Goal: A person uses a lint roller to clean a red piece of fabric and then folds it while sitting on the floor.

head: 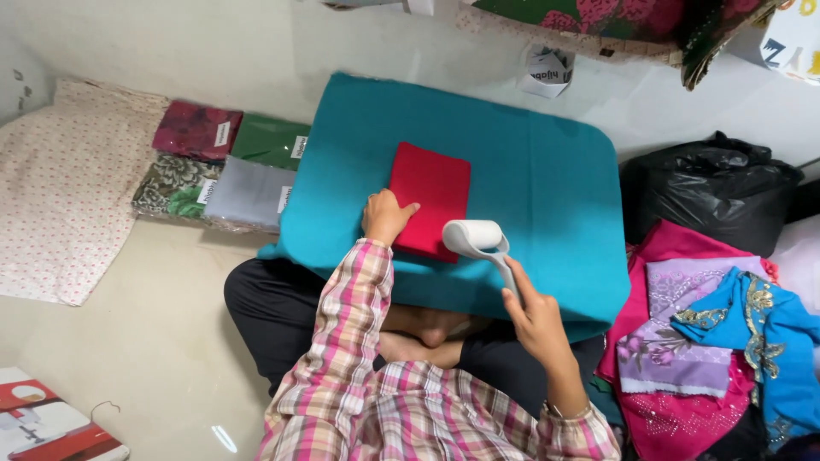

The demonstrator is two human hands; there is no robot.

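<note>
A folded red cloth (431, 192) lies on a teal cloth-covered board (555, 171) that rests over my crossed legs. My left hand (384, 215) presses down on the red cloth's near left edge, fingers curled. A white lint roller (472, 236) is gripped by its grey handle in my right hand (534, 320), and its roll hovers at the red cloth's near right corner. My sleeves are pink and white plaid.
Several packaged folded fabrics (224, 162) lie on the floor at the left beside a dotted cream cloth (64, 183). A black plastic bag (709, 192) and a heap of pink, lilac and blue embroidered fabrics (709, 341) sit at the right. A red and white box (51, 423) is at the bottom left.
</note>
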